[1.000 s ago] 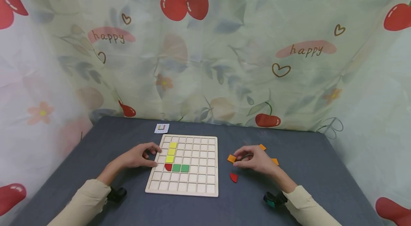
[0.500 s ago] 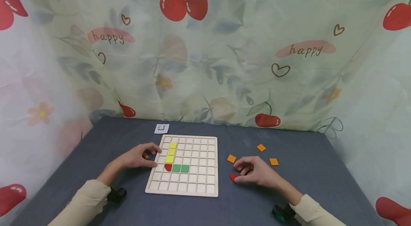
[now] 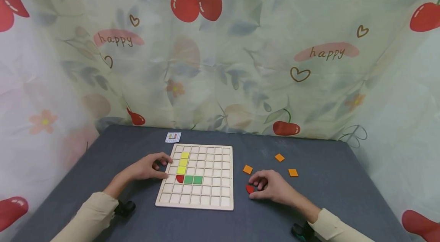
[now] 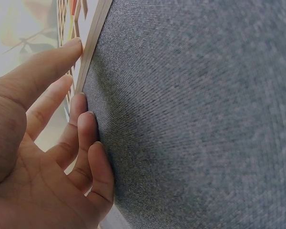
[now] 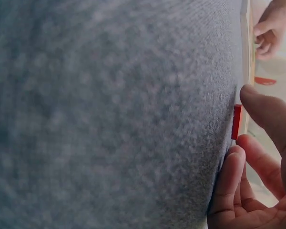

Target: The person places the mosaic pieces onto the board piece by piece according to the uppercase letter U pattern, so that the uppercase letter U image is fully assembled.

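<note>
My left hand [image 3: 146,167] rests at the left edge of a wooden grid board [image 3: 194,208], thumb and forefinger touching its rim and the other fingers loosely bent. Several tiles lie in the grid: a column of yellow squares [image 3: 183,162], a red quarter-round tile [image 3: 180,179] and two green squares [image 3: 193,179]. Right of the board, my right hand [image 3: 275,186] is low over the table at a loose red quarter-round piece [image 3: 249,189]. In the right wrist view, thumb and forefinger stand either side of this red piece [image 5: 236,122], which lies on the cloth; firm contact is unclear.
Three orange square tiles lie on the dark cloth around my right hand: one to its left [image 3: 248,169], one behind [image 3: 280,157], one further right [image 3: 293,173]. A small printed card [image 3: 173,137] lies behind the board. A patterned curtain [image 3: 220,81] hangs beyond the table.
My right hand has let go of the nearest orange square and moved toward the front, to the loose red piece, which has turned slightly. The left hand has stayed at the board.
</note>
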Action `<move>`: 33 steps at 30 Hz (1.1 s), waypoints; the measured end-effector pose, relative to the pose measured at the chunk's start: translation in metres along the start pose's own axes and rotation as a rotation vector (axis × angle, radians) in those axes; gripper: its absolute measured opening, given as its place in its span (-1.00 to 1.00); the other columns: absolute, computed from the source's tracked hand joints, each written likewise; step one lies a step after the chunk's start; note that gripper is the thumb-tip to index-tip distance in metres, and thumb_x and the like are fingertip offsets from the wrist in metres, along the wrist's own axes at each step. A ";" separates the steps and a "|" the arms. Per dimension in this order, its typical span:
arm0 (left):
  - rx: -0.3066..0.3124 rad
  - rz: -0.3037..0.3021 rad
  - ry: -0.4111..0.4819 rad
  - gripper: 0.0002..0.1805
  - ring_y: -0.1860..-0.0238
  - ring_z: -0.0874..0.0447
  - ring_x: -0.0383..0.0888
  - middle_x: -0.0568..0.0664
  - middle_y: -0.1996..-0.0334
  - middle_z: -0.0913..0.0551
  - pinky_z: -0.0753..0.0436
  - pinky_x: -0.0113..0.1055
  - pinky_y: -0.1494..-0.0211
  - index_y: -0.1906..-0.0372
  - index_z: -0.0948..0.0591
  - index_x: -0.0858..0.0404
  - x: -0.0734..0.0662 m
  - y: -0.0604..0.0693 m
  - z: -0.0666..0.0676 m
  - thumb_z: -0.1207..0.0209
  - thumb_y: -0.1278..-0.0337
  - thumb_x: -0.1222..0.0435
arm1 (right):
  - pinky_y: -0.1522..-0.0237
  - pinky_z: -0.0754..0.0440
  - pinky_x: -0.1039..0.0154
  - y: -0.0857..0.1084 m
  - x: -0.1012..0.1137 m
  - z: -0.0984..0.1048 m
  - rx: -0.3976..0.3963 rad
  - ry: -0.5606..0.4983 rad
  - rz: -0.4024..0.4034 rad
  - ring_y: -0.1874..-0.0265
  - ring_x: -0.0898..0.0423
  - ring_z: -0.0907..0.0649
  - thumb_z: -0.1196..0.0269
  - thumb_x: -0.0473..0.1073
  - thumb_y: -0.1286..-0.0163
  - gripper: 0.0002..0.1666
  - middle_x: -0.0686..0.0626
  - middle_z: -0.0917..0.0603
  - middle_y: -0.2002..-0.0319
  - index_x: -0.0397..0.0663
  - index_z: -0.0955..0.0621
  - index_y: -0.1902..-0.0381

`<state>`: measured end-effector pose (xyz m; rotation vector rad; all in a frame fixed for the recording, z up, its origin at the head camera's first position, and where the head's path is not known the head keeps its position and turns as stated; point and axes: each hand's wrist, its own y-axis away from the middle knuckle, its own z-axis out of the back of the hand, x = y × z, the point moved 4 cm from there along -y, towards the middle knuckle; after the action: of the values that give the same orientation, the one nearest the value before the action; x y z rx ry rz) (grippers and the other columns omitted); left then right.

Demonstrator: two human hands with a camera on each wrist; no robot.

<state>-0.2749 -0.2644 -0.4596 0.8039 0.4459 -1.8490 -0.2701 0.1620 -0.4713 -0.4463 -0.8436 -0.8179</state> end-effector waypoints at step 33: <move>0.000 0.019 -0.006 -0.53 0.17 -0.46 0.00 0.04 0.13 -0.52 -0.44 -0.12 0.11 -0.11 -0.61 0.23 0.005 -0.002 0.000 -0.49 -0.11 0.25 | 0.33 -0.58 0.28 -0.003 0.004 -0.001 0.027 0.022 0.022 0.44 0.17 -0.61 -0.53 -0.25 -0.19 -0.82 0.09 -0.65 0.40 -0.03 -0.72 0.28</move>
<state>-0.2782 -0.2666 -0.4630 0.7996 0.4330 -1.8337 -0.2705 0.1574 -0.4687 -0.4209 -0.8270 -0.7889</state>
